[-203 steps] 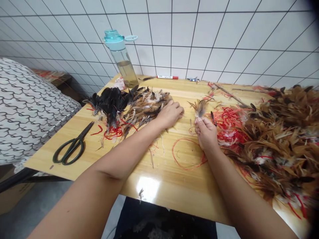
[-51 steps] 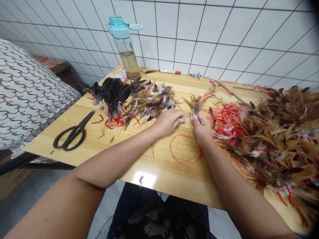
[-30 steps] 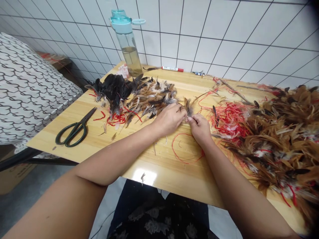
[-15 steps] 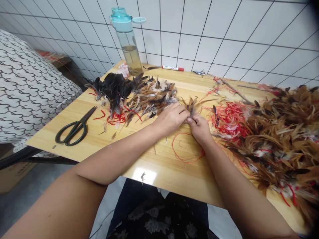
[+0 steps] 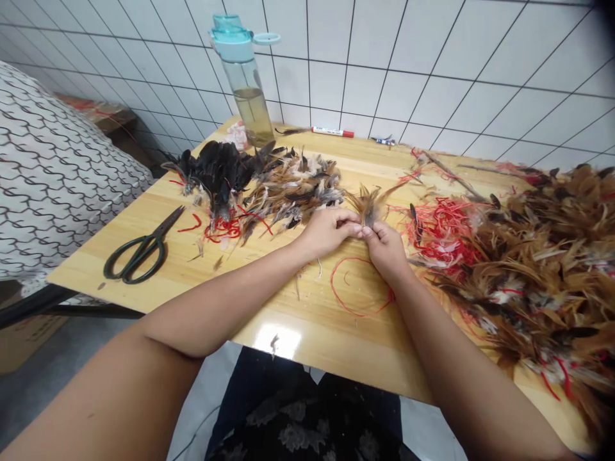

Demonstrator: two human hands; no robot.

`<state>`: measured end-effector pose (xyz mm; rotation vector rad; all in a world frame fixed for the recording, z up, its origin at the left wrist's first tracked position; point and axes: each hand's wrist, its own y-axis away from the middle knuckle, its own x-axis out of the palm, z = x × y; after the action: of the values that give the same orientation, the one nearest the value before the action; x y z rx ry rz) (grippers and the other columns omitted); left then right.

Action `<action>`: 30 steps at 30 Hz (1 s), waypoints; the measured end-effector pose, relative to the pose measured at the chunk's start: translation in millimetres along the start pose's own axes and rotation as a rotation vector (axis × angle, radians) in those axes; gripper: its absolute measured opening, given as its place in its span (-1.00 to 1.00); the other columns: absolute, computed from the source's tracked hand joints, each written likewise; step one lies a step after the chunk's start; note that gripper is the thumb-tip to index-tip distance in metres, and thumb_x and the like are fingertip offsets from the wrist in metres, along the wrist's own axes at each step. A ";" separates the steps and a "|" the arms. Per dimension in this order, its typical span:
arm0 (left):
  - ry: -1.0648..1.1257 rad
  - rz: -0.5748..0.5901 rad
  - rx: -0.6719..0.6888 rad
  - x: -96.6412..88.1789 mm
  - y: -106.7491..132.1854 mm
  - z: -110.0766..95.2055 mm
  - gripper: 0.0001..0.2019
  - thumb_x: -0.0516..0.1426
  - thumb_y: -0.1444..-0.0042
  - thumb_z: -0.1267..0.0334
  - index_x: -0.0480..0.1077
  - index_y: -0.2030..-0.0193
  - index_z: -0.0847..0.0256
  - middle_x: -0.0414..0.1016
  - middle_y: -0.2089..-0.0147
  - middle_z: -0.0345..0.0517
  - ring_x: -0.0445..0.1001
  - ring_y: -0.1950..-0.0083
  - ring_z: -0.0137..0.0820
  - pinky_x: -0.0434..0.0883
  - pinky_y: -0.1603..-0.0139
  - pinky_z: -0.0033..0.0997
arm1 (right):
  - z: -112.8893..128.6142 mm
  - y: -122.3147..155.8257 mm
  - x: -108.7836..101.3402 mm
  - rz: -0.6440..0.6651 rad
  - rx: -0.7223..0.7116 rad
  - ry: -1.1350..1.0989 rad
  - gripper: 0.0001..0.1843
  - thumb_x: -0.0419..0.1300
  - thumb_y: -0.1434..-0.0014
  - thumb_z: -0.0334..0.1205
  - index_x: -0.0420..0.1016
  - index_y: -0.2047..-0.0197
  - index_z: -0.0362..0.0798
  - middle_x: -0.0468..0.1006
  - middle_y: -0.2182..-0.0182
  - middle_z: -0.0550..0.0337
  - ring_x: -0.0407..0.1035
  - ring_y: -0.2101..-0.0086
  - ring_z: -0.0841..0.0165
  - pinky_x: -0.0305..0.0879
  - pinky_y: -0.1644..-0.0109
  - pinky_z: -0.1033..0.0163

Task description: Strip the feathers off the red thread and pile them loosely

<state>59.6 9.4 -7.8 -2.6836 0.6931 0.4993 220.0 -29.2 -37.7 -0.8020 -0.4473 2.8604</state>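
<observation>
My left hand (image 5: 327,232) and my right hand (image 5: 387,246) meet over the middle of the wooden table (image 5: 312,333). Both pinch the base of a small bunch of brown feathers (image 5: 368,203) that fans upward between them. A pile of brown and grey feathers (image 5: 293,192) lies just left of my left hand, with black feathers (image 5: 216,169) beyond it. A big heap of brown feathers (image 5: 538,256) and red strings (image 5: 439,230) spreads to the right of my right hand. A loop of red string (image 5: 358,288) lies on the table below my hands.
Green-handled scissors (image 5: 139,250) lie near the table's left edge. A water bottle (image 5: 245,83) stands at the back by the tiled wall, with a red-capped marker (image 5: 331,132) beside it. A patterned cushion (image 5: 52,173) sits to the left of the table.
My left hand came from the sorted pile to the bunch in my right hand. Both hands now pinch the bunch together, and it has shifted slightly left.
</observation>
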 end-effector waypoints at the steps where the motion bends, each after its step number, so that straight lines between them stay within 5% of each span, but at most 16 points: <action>1: 0.058 0.011 -0.013 1.6 0.2 0.5 -0.87 0.18 -0.08 0.28 0.50 0.41 0.27 0.53 0.37 -0.17 0.44 0.28 -0.44 0.33 0.19 -0.46 | 0.2 0.2 0.5 0.008 -0.016 0.015 -0.79 0.06 -0.13 -0.20 0.33 0.53 0.00 0.41 0.49 0.19 0.29 0.38 0.31 0.22 0.21 0.19; 9: 0.521 0.016 -0.145 7.2 1.6 4.9 -0.75 0.28 0.04 0.18 0.34 0.49 0.30 0.44 0.52 -0.19 0.40 0.44 -0.49 0.32 0.32 -0.47 | -0.5 3.7 4.2 0.084 -0.068 0.047 -0.77 0.07 -0.14 -0.29 0.41 0.53 -0.01 0.49 0.46 0.16 0.38 0.36 0.31 0.28 0.18 0.20; 17: 0.515 -0.007 -0.153 5.9 1.7 -0.5 -0.77 0.27 0.04 0.27 0.29 0.51 0.28 0.33 0.54 -0.28 0.30 0.46 -0.55 0.26 0.35 -0.49 | 4.7 4.1 4.3 0.079 -0.062 -0.020 -0.78 0.12 -0.15 -0.25 0.50 0.50 -0.02 0.53 0.45 0.16 0.39 0.34 0.32 0.29 0.19 0.21; 25: 0.510 -0.061 -0.190 4.9 0.0 3.0 -0.73 0.33 0.16 0.22 0.33 0.50 0.30 0.34 0.50 -0.30 0.30 0.40 -0.55 0.28 0.28 -0.49 | 4.7 2.5 2.2 0.049 -0.016 -0.121 -0.77 0.18 -0.11 -0.12 0.38 0.51 -0.03 0.33 0.52 0.27 0.25 0.42 0.38 0.19 0.28 0.24; 30: 0.412 0.024 -0.169 -3.7 -0.4 -3.4 -0.78 0.26 0.05 0.21 0.33 0.45 0.29 0.39 0.47 -0.23 0.37 0.38 -0.48 0.34 0.22 -0.41 | 1.8 1.0 2.2 0.067 -0.004 -0.117 -0.78 0.16 -0.11 -0.15 0.39 0.53 -0.02 0.37 0.49 0.24 0.28 0.36 0.35 0.21 0.20 0.21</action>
<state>57.6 9.8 -3.1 -2.9754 0.8231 0.0025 217.1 -30.1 -37.6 -0.6649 -0.4484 2.9801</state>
